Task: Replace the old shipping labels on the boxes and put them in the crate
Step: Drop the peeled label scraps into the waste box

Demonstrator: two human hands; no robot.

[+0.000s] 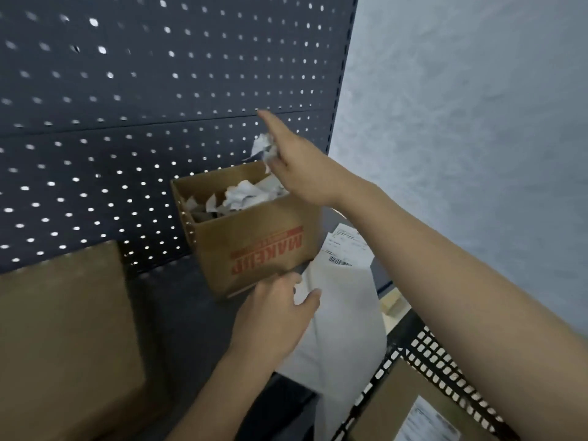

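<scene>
as open brown cardboard box takes scrap, right hand hangs over it w/ crumpled white paper wad; pinched or freed, cannot tell. left hand pinches white label sheet beside black mesh crate.

1. The right arm is stretching forward from the lower right, bare and nearly straight.
2. The right grip is pointing its forefinger up and away, its other fingers curling round a paper wad.
3. The left arm is angling in from the bottom edge, lower than the right.
4. The left grip is pinching a sheet between thumb and fingers, its back facing the camera.
</scene>
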